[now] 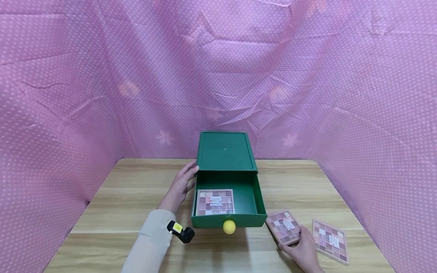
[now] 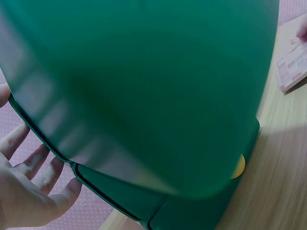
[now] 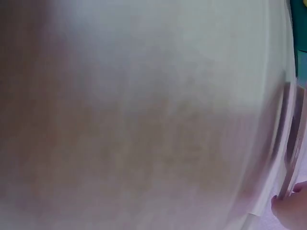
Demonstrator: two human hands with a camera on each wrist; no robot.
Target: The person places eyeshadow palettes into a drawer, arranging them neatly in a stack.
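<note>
A green drawer box [image 1: 225, 151] stands on the table with its drawer [image 1: 229, 221] pulled out toward me. Inside the drawer, at the left, lies an eyeshadow palette [image 1: 215, 203] with white lettering. My left hand [image 1: 177, 187] rests against the box's left side, and its spread fingers [image 2: 36, 160] touch the edge in the left wrist view. To the drawer's right, my right hand [image 1: 305, 251] pinches a second palette [image 1: 284, 228] by its lower right part, tilted above the table. A third palette [image 1: 330, 241] lies flat just right of that hand.
A round yellow knob [image 1: 229, 226] sticks out from the drawer front. The wooden table [image 1: 136, 204] has a pink dotted cloth [image 1: 164, 83] behind it and on both sides. A black wrist camera [image 1: 181, 232] sits on the left sleeve.
</note>
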